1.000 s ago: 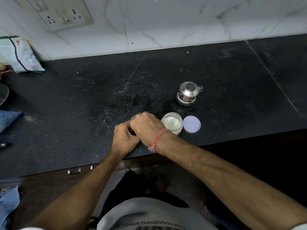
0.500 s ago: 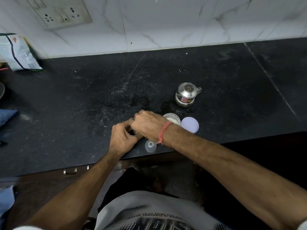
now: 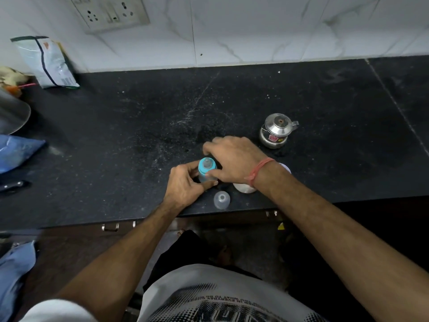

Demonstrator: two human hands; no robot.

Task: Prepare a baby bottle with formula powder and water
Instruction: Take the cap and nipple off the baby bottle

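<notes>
A small baby bottle (image 3: pixel 206 170) with a blue collar and clear teat stands upright near the front edge of a dark stone surface (image 3: pixel 139 126), between the person's two hands. The left hand (image 3: pixel 184 185) curls its fingers and thumb round the lower body of the bottle. The right hand (image 3: pixel 232 159) reaches over from the right, its thumb against the bottle's side just under the collar; its fingers are spread beyond, and whether they grip anything cannot be told. A clear dome cap (image 3: pixel 222 200) lies just in front of the bottle. A formula tub (image 3: pixel 244 187) is mostly hidden under the right wrist, and a small steel pot (image 3: pixel 276 131) stands behind to the right. The bottle looks like light, stiff plastic, smooth and easy to tip; it is probably best held round the body while the ridged collar is turned, leaving the soft teat untouched.
</notes>
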